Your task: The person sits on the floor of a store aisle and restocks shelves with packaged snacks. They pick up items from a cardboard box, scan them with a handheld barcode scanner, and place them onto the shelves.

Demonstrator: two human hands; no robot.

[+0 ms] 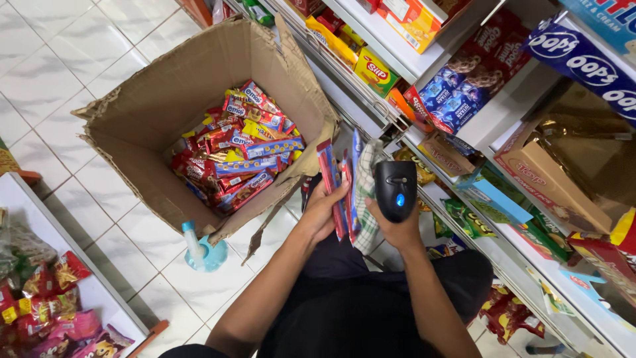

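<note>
Two hands above a dark lap: left hand (322, 211) closed round several long snack packets (338, 189); right hand (397, 229), just beside them, clasping a black handheld scanner (396, 190); beyond the packets, an open cardboard box (165, 99) of wrapped snacks

One head-worn camera looks steeply down, close over the hands, floor and shelves.

the barcode scanner (396, 189) is black with a blue light. the snack sticks (333, 185) are red and blue. the cloth (366, 199) is green-and-white checked. the cardboard box (165, 93) is brown, its packets (238, 156) red, yellow and blue. the floor tiles (59, 59) are white, faintly marbled grey.
</note>
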